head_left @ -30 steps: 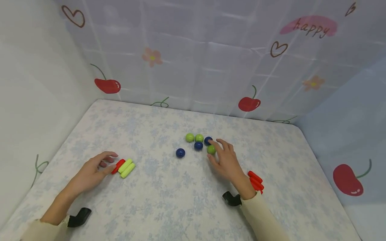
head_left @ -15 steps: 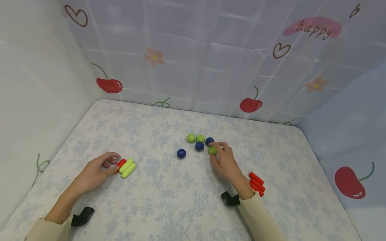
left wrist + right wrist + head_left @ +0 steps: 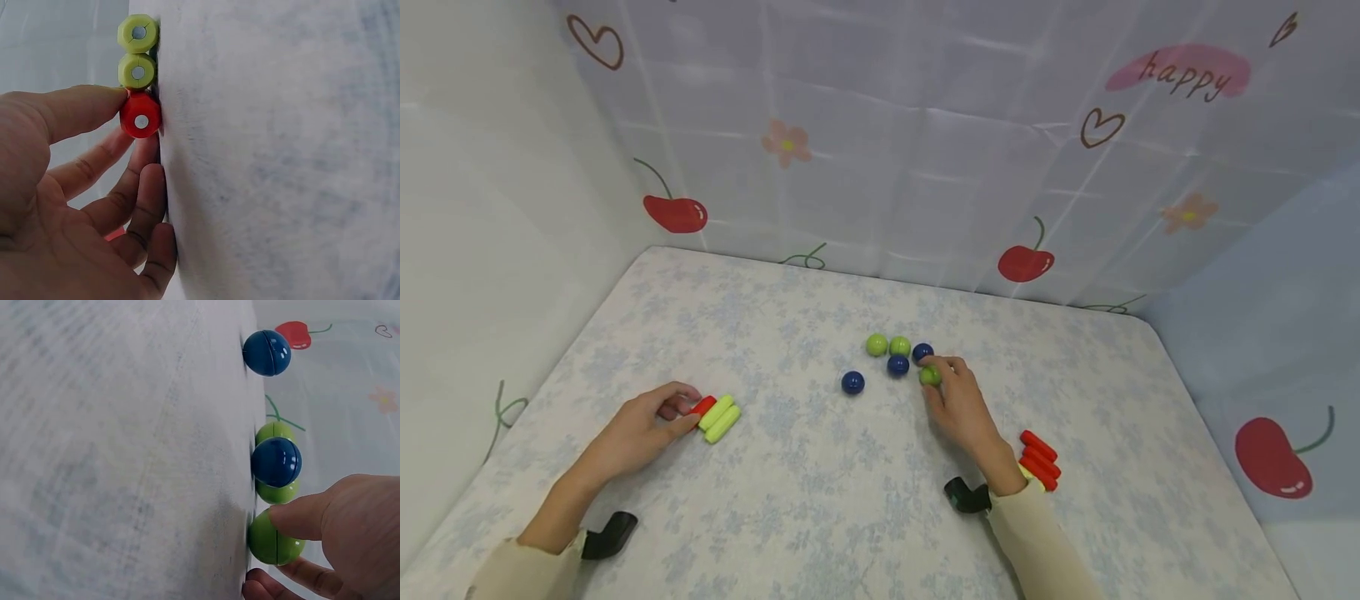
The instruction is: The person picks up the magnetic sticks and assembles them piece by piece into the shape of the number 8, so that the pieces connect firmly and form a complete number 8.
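My left hand [image 3: 638,432] pinches a short red stick [image 3: 140,115] between thumb and fingers. Two yellow-green sticks [image 3: 722,425] lie side by side against it; the left wrist view shows their faceted ends with pale round centres. Toward the middle, my right hand [image 3: 961,410] holds a glossy green ball [image 3: 275,539] with a seam round it, the thumb on one side and fingers on the other. Just beyond that ball sits a dark blue ball [image 3: 922,353]. Another blue ball [image 3: 898,365] and two green balls [image 3: 877,345] are close by.
A lone blue ball [image 3: 853,383] stands left of the cluster. Several red sticks [image 3: 1041,455] lie by my right wrist, with a yellow-green one partly hidden by the sleeve. Black curved pieces [image 3: 967,496] project at both cuffs. A printed curtain [image 3: 880,167] rises behind the floral-covered table.
My right fingers have come down and closed round the green ball. My left thumb and fingers have drawn in on the red stick. The head view has shifted slightly.
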The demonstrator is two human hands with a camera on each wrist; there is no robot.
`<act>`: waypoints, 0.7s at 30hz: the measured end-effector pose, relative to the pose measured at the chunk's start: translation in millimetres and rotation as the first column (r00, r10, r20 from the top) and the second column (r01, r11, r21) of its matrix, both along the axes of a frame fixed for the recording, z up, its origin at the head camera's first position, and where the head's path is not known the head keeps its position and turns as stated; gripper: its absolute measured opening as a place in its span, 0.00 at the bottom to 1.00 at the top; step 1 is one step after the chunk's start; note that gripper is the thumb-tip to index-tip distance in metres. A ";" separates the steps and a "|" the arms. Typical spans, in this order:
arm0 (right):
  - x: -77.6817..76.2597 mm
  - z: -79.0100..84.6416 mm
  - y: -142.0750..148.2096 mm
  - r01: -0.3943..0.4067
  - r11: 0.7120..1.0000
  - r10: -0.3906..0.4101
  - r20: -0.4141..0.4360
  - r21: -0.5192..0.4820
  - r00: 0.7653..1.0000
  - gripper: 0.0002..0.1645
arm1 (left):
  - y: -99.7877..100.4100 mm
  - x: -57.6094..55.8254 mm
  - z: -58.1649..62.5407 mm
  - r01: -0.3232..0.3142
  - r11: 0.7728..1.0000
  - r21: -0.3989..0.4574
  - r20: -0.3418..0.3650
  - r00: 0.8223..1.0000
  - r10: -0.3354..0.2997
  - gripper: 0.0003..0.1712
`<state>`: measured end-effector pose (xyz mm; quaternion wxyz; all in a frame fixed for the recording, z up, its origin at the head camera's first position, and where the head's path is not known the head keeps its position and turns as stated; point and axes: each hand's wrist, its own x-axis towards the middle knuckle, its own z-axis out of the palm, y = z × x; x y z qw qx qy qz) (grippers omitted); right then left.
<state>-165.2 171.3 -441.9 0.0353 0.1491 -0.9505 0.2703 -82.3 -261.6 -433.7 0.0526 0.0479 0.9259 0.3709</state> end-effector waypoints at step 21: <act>12.9 12.5 -3.8 -0.039 0.999 0.039 0.018 -0.025 0.999 0.23 | -4.4 1.7 5.3 -0.073 0.997 -0.022 -0.041 0.997 0.072 0.18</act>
